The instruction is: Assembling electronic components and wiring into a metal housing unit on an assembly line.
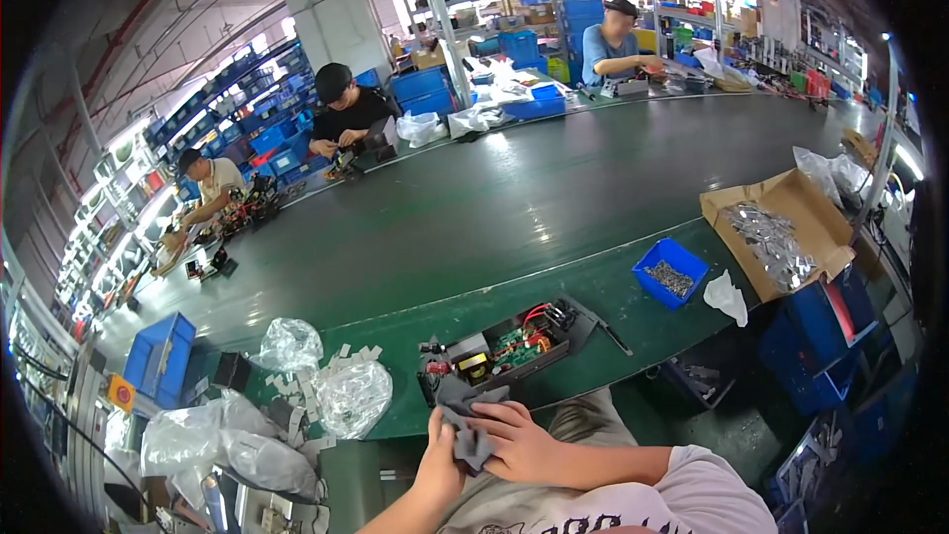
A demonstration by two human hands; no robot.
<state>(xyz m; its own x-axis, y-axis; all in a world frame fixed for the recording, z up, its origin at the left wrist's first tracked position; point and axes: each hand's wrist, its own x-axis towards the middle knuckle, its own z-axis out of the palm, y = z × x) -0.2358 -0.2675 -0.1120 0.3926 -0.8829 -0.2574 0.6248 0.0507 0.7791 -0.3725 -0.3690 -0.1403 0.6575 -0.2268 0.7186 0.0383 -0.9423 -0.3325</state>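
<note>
Head view: left hand (438, 460) and right hand (516, 442) clutch grey cloth (461, 395) by a green worktop (603, 368) (glossy belt (435, 227), pale pillar (331, 15) beyond).

matt, creased cloth (466, 397) – glossy, crinkled plastic bag (354, 399) – matt cardboard box (826, 212)

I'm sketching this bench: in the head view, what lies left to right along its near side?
Blue bin, two crumpled clear plastic bags, opened electronic device, blue tray of small metal parts, open cardboard box.

Dk grey cloth (461, 398), crumpled, by L end of open blk housing (542, 366) w/ grn PCB (512, 348) inside
</note>
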